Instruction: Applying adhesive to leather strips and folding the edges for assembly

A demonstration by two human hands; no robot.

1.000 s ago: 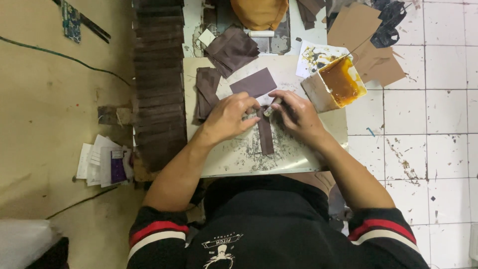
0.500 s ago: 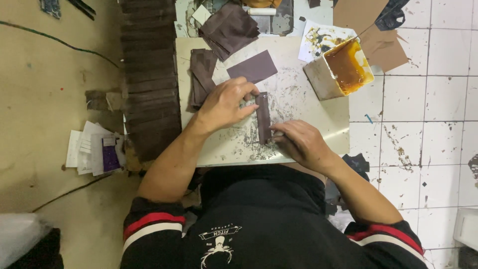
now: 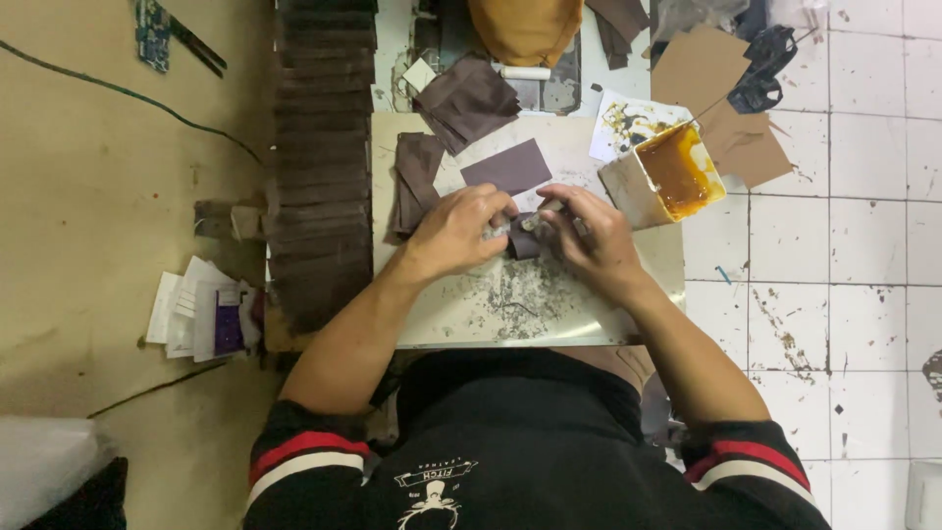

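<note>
On speckled board (image 3: 461, 314): both hands pinching folded dark leather strip (image 3: 524, 238).

- A loose stack of white paper slips (image 3: 182, 309) lies on the tan floor, left of the workboard's near left corner, fanned out at a slight tilt.
- A purple card (image 3: 231, 332) with a small pale label at its top sits on the right side of that stack.
- A small white square tag (image 3: 422, 75) rests just beyond the workboard's far edge, tilted like a diamond.
- A square open tin (image 3: 659, 175), pale outside and amber inside, stands at the workboard's far right corner.
</note>
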